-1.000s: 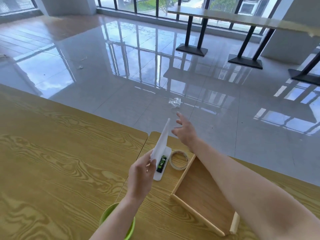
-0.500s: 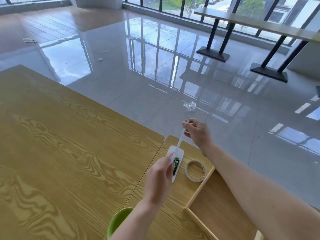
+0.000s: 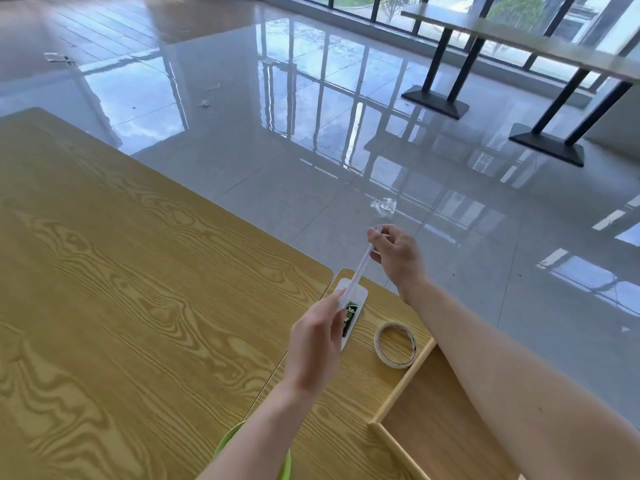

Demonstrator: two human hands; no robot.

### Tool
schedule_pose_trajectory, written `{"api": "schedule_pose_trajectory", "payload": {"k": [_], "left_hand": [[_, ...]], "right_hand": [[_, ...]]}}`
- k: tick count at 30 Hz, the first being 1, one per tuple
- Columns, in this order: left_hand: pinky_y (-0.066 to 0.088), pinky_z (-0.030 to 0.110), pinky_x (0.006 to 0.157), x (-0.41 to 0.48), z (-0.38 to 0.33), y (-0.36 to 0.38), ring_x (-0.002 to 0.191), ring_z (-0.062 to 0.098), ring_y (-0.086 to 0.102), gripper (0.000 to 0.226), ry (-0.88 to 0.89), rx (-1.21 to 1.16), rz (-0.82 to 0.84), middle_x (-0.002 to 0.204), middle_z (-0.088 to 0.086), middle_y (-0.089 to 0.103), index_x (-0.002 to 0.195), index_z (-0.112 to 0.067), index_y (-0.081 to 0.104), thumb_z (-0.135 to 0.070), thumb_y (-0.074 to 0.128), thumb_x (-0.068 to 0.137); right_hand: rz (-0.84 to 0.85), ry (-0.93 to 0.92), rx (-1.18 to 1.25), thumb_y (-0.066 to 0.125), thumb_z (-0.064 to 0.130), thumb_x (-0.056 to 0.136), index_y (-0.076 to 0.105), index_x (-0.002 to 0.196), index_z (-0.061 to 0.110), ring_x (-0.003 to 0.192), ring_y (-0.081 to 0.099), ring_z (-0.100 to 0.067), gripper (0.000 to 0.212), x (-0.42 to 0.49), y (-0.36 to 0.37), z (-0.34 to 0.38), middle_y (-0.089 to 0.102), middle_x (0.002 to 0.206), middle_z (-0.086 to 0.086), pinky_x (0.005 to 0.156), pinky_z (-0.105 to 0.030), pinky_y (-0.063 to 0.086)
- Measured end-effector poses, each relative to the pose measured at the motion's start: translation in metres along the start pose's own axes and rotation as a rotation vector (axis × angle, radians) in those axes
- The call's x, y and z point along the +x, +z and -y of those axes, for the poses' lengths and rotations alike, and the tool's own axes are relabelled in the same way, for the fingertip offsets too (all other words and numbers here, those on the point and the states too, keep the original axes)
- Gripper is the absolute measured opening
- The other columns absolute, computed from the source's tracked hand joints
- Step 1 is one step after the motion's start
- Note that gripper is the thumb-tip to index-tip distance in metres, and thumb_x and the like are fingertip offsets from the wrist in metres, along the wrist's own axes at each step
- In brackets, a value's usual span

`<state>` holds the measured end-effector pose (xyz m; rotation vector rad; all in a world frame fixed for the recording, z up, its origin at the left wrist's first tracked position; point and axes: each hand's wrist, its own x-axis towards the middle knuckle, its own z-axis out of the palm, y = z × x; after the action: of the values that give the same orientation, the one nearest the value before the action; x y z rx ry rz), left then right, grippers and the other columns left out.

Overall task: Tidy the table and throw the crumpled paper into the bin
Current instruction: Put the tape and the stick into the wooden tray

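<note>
I hold a thin white sheet of paper (image 3: pixel 359 270) edge-on above the table's far corner. My left hand (image 3: pixel 317 341) pinches its near end and my right hand (image 3: pixel 394 252) pinches its far end, beyond the table edge. Beneath the paper lies a white packet with a black and green label (image 3: pixel 351 315). A roll of tape (image 3: pixel 395 344) lies flat just to its right. A crumpled clear scrap (image 3: pixel 382 205) lies on the floor past the table. No bin shows.
The wooden table (image 3: pixel 138 289) fills the left and near side. A shallow wooden tray (image 3: pixel 405 382) sits at lower right under my right forearm. A green bowl rim (image 3: pixel 225 445) peeks out below my left arm. Small litter (image 3: pixel 204 102) and black table bases (image 3: pixel 434 102) stand on the glossy floor.
My right hand went from open and reaching to gripping the paper's far end. The sheet turned from face-on to edge-on, stretched between both hands. The view shifted left.
</note>
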<state>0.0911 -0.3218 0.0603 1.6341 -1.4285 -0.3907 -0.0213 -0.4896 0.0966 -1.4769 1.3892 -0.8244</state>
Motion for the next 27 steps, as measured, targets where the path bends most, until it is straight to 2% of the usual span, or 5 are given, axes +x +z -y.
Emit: {"api": "schedule_pose_trajectory", "payload": {"k": [8,16,20,23,27], "left_hand": [[0.057,0.035,0.068,0.0005,0.0018,0.0017,0.084,0.012,0.066,0.034,0.012,-0.003,-0.005,0.1,-0.003,0.072,0.13,-0.015,0.062,-0.008,0.057,0.097],[0.057,0.037,0.072,-0.0012,0.0013,0.0014,0.087,0.015,0.067,0.039,-0.005,-0.006,-0.001,0.1,0.0,0.072,0.134,-0.015,0.06,-0.007,0.059,0.096],[0.057,0.036,0.073,-0.0011,0.001,0.002,0.088,0.013,0.067,0.038,-0.008,-0.014,-0.018,0.102,-0.002,0.072,0.134,-0.015,0.06,-0.007,0.058,0.097],[0.057,0.037,0.074,-0.0007,0.0017,0.003,0.089,0.013,0.067,0.038,-0.013,-0.019,-0.014,0.104,-0.003,0.072,0.134,-0.016,0.06,-0.008,0.058,0.097],[0.057,0.037,0.076,-0.0006,0.0034,0.004,0.093,0.012,0.067,0.04,-0.022,-0.025,-0.003,0.106,-0.002,0.072,0.136,-0.018,0.058,-0.008,0.058,0.097]], "right_hand": [[-0.014,-0.033,0.019,0.054,0.046,0.094,0.065,0.095,0.028,0.084,0.063,-0.021,0.021,-0.0036,0.0034,-0.0007,0.063,0.082,0.0,0.094,-0.053,0.052],[-0.011,-0.023,0.069,0.055,0.042,0.095,0.065,0.094,0.017,0.078,0.055,-0.018,0.027,-0.0044,0.0048,-0.0022,0.057,0.077,-0.001,0.093,-0.059,0.05],[-0.008,-0.021,0.077,0.056,0.042,0.095,0.066,0.093,0.027,0.08,0.057,-0.017,0.018,-0.0032,0.0057,-0.0014,0.059,0.081,-0.001,0.093,-0.056,0.051],[-0.013,-0.025,0.088,0.057,0.042,0.094,0.067,0.089,0.026,0.08,0.056,-0.017,0.019,-0.0026,0.0052,-0.0019,0.059,0.082,-0.003,0.093,-0.057,0.051],[-0.008,0.001,0.11,0.061,0.04,0.093,0.067,0.094,0.027,0.083,0.06,-0.017,0.015,0.001,0.0034,-0.0036,0.062,0.083,-0.001,0.094,-0.052,0.053]]}}
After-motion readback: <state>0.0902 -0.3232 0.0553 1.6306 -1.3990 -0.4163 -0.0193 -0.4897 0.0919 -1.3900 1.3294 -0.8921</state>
